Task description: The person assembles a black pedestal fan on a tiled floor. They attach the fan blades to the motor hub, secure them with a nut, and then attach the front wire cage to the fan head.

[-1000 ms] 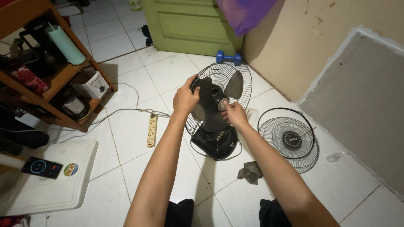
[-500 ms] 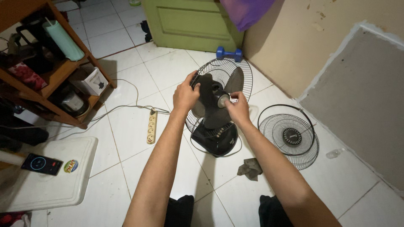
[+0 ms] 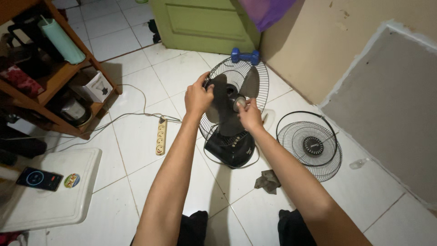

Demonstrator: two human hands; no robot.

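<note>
The fan blade [image 3: 223, 98], on the floor-standing fan [image 3: 231, 118], is being gripped by the closed left hand [image 3: 198, 96] while its hub cap [image 3: 240, 104] is being pinched by the right hand [image 3: 249, 116], apparently for unscrewing.

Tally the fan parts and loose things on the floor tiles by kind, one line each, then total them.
Black desk fan with grey blades and rear wire guard, gripped by left hand and right hand: 1
Detached round black wire grille: 1
Blue dumbbell: 1
Cream power strip: 1
Crumpled grey cloth: 1
Total: 5
</note>
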